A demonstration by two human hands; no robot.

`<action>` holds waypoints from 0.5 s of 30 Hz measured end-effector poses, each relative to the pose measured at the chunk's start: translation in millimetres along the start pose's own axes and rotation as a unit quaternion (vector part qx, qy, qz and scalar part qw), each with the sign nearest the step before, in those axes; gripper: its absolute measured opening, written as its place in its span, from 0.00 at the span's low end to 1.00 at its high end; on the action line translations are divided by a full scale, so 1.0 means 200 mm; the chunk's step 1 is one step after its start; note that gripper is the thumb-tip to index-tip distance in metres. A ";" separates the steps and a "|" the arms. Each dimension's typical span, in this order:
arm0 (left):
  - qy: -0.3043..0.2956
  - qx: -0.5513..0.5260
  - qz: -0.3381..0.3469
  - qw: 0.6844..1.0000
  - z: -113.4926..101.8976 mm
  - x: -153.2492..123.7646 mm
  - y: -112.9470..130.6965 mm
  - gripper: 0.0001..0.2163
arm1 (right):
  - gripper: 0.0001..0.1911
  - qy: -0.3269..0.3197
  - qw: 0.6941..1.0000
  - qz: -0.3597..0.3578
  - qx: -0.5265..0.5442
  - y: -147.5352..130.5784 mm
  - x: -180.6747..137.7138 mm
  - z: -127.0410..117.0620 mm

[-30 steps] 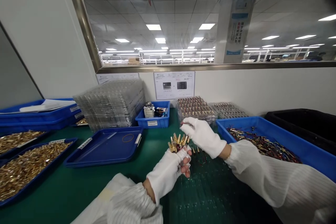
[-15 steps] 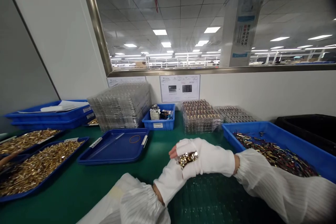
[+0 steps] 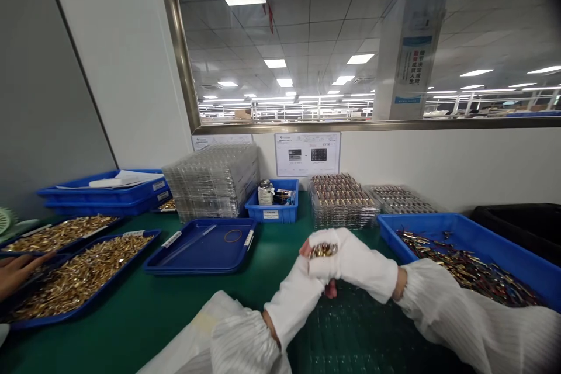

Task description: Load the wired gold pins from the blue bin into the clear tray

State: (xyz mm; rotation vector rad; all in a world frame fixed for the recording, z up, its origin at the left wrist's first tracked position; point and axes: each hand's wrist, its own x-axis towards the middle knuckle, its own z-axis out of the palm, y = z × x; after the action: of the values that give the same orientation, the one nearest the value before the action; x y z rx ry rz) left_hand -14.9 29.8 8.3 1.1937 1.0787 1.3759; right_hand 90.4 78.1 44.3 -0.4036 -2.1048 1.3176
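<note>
My right hand (image 3: 353, 260) and my left hand (image 3: 298, 292), both in white gloves with bare fingertips, are closed together around a bundle of small gold and silver metal pins (image 3: 323, 250). Only the pins' ends show, in the gap of the right hand's grip. My left hand comes in from below, its fingers mostly hidden by the right. Bare fingertips poke out at the left and underneath. Under the hands, on the green table mat (image 3: 184, 304), lies a clear plastic tray (image 3: 359, 336) with moulded pockets.
Blue trays of gold pins (image 3: 87, 274) stand left, where another person's hand (image 3: 20, 272) reaches in. Stacked blue trays (image 3: 199, 245), stacked clear trays (image 3: 213, 187), a small blue bin (image 3: 272, 213) and filled pin trays (image 3: 344, 201) stand behind. Right is a blue bin (image 3: 442, 225) of mixed pins.
My right hand has closed further around the pins, so less of the bundle shows. Fingertips now appear beneath it. The view has shifted slightly, and the other person's hand shows more.
</note>
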 end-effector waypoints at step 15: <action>0.134 -0.060 -0.036 0.989 -0.05 0.13 -0.07 0.15 | 0.16 0.063 0.962 0.171 0.203 0.12 0.00 -0.02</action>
State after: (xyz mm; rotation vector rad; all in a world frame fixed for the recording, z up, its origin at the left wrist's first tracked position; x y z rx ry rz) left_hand -24.2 57.5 -3.2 0.8929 1.1944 1.5524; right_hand 91.8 92.7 23.8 -0.6708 -1.6502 1.8229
